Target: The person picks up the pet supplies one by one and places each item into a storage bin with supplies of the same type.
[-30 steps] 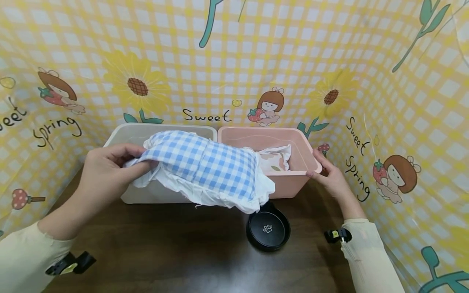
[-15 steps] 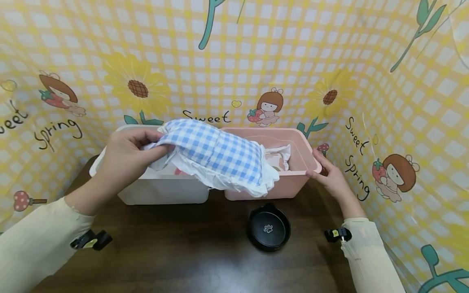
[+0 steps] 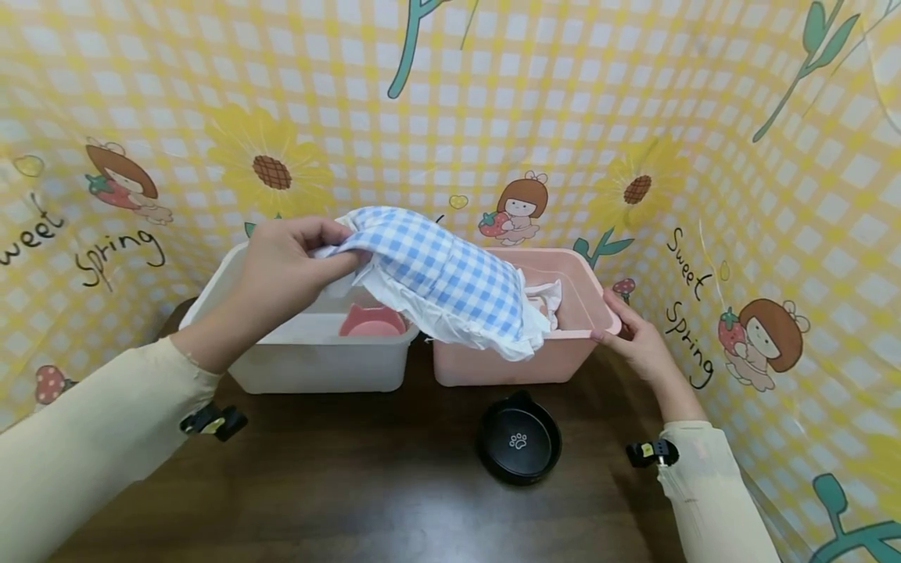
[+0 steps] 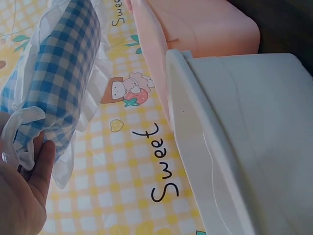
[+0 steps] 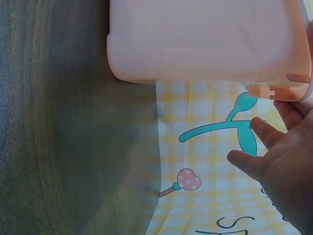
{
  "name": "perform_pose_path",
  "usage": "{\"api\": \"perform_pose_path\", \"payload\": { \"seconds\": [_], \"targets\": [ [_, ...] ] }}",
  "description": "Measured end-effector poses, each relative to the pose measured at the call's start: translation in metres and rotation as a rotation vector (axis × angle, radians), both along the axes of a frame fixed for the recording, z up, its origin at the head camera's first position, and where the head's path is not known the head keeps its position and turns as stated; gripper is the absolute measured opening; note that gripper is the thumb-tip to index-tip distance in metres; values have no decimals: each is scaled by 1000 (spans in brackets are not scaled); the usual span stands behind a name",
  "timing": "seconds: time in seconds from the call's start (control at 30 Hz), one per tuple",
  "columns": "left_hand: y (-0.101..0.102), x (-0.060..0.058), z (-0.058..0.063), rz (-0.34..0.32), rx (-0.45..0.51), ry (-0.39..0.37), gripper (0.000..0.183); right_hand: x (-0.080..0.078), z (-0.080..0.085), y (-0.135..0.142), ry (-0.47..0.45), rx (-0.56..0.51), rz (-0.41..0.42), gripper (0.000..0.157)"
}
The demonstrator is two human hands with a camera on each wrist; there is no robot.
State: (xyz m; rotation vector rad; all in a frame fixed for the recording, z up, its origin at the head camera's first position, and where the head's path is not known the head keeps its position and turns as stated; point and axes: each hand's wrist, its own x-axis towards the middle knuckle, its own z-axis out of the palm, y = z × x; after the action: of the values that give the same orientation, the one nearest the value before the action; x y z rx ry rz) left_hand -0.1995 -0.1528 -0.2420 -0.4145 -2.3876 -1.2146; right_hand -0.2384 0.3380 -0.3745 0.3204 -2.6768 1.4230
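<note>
My left hand (image 3: 281, 270) pinches the left end of a small blue-and-white checked pillow (image 3: 450, 274) with a white ruffled edge. The pillow slants down to the right, its far end over the pink bin (image 3: 507, 367). In the left wrist view, thumb and fingers of the left hand (image 4: 24, 196) grip the ruffled corner of the pillow (image 4: 63, 58). My right hand (image 3: 637, 336) holds the pink bin's right rim at the front corner. In the right wrist view, some fingers of that hand (image 5: 288, 161) stretch out below the rim. A printed cloth item (image 3: 552, 293) lies inside the pink bin, partly hidden.
To the left stands a white bin (image 3: 324, 367) holding a pink cat-eared bowl (image 3: 373, 322). A black bowl with a paw print (image 3: 521, 442) sits on the dark wooden table (image 3: 394, 485) before the pink bin. Printed checked fabric (image 3: 394, 141) surrounds the back and sides.
My left hand has carried the pillow up and to the right, off the white bin, uncovering the pink bowl. The right hand keeps its place on the pink bin.
</note>
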Motion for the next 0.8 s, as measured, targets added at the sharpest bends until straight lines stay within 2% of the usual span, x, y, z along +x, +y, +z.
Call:
{"api": "perform_pose_path", "payload": {
  "seconds": [0.17,0.53,0.67,0.8],
  "targets": [
    [11,-14,2,-31,-3,15,22,1,0,0,-1,-10,-11,75],
    [33,-40,10,-45,-73,32,16,4,3,-2,-5,12,-33,74],
    [40,-50,12,-56,-94,43,15,-2,-5,4,2,1,-24,75],
    [48,-60,11,-74,-112,99,15,-13,-18,12,7,-15,-12,75]
  ]
}}
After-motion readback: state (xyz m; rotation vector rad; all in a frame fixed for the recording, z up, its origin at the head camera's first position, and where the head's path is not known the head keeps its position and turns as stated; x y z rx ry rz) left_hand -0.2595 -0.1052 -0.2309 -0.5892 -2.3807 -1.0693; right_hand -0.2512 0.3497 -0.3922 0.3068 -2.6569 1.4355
